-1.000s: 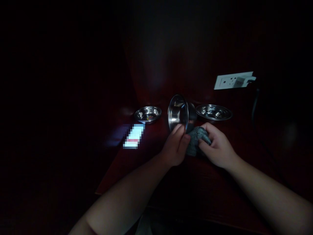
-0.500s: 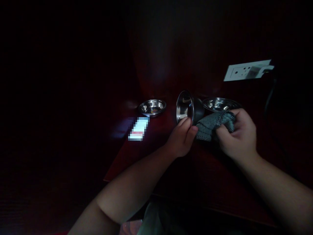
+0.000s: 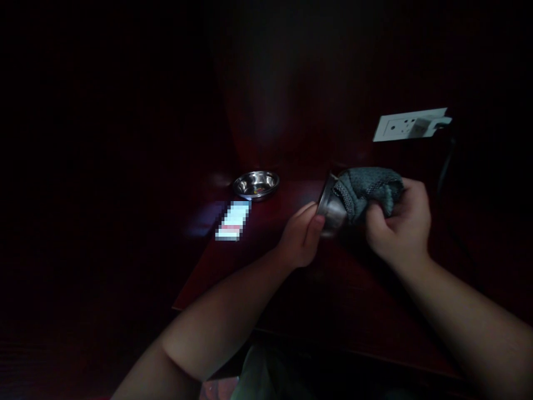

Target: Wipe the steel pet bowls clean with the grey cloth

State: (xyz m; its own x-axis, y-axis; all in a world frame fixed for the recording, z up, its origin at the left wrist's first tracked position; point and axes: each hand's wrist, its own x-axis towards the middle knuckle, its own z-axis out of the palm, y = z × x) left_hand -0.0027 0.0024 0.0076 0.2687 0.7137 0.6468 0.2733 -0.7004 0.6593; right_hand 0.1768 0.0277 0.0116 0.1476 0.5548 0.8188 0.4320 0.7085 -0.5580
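A shiny steel bowl [image 3: 332,214] is tilted on its side above the dark red table, gripped at its rim by my left hand [image 3: 302,236]. My right hand [image 3: 402,222] is closed around a bunched grey-green cloth [image 3: 368,186]. The cloth lies against the outside of the bowl, on its right, and covers part of it. Further left, a second steel bowl [image 3: 256,185] stands upright on the table, with a small coloured mark at its bottom.
A lit phone [image 3: 234,220] lies in front of the standing bowl, near the table's left edge [image 3: 187,286]. Behind my right hand is a white socket panel [image 3: 410,125] with a plug and a dark cable [image 3: 446,164]. The surroundings are very dark.
The held bowl has turned, so its outside rather than its inside now faces me. My right hand has brought the cloth up against it, hiding the steel dish behind.
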